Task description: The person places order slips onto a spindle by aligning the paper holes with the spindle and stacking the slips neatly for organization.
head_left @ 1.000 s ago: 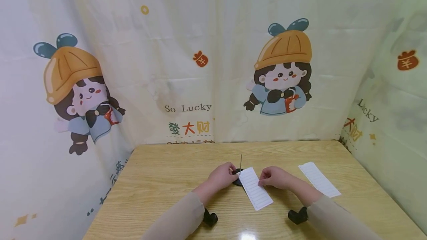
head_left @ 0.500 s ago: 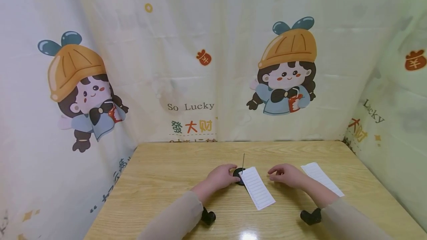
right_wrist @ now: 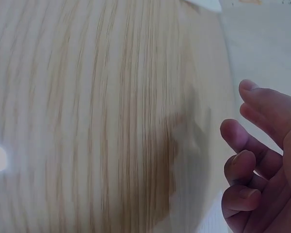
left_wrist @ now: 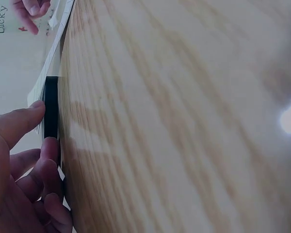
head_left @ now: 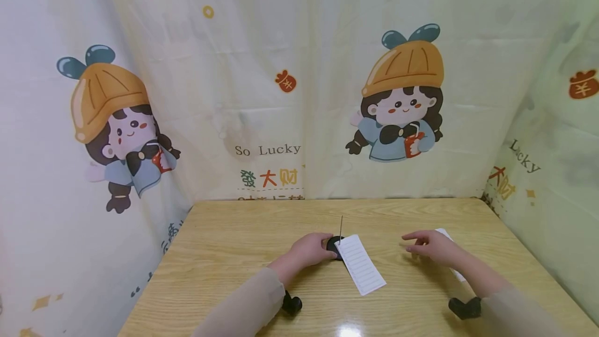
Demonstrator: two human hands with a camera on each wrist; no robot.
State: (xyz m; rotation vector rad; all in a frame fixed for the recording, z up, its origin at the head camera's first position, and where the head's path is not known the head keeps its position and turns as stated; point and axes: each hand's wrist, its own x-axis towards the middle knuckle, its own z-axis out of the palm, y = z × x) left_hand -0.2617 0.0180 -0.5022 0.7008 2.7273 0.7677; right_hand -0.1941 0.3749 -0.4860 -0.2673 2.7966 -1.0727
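Observation:
My left hand (head_left: 310, 249) grips the rim of a bill spike's round black base (head_left: 333, 247), thumb and fingers at its left side. From the base a thin metal rod (head_left: 341, 225) stands upright. A white ruled paper slip (head_left: 362, 267) has its upper corner at the rod and slants down to the right. In the left wrist view, the thumb lies on top of the dark base (left_wrist: 51, 107) and fingers touch its side. My right hand (head_left: 432, 247) hovers with nothing in it, fingers loosely bent, partly covering a second ruled slip (head_left: 442, 232).
The wooden table (head_left: 243, 222) carries the spike and both slips. A printed curtain (head_left: 262, 98) rises behind the table and along both sides. Black wrist mounts (head_left: 292, 305) hang at both sleeves, close above the tabletop.
The right hand has let go of the slip by the spike and moved right, over the second slip. The left hand stays at the base, its fingers now lower around the rim.

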